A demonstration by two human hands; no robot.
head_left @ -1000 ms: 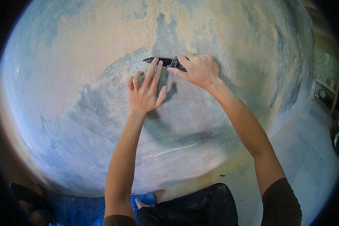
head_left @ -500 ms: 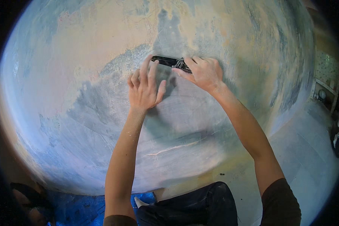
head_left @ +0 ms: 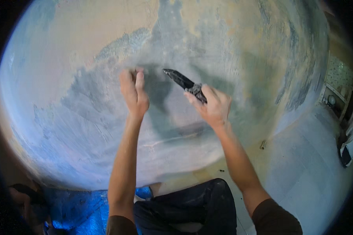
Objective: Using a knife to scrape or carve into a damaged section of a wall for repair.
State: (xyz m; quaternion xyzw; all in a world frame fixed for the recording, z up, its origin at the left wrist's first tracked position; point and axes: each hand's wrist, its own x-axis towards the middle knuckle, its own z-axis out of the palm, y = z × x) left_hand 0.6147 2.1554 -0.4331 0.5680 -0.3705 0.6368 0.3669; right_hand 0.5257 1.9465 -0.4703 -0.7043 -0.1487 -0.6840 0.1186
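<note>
My right hand (head_left: 215, 103) grips a black hand tool (head_left: 183, 81) by its rear end. The tool has a long, flat, tapering front that points up and to the left, held apart from the painted surface; its exact kind is unclear. To its left, my left hand (head_left: 134, 91) is raised with the fingers curled in and the thumb on top, slightly blurred. Whether anything is inside those fingers is hidden. Both hands are in front of a large curved wall (head_left: 94, 113) with patchy grey, blue, pink and cream paint. A thin pale line runs across its lower part.
A blue sheet (head_left: 76, 207) covers the floor at lower left, where part of another person (head_left: 25, 199) shows. My bent leg in dark trousers (head_left: 192, 207) is below. A small object (head_left: 263, 145) lies on the pale floor at right. Shelving (head_left: 335, 94) stands far right.
My right hand has pulled the tool down and off the wall, tilting it. My left hand has left the tool's tip, moved left and curled its fingers. The view has shifted slightly.
</note>
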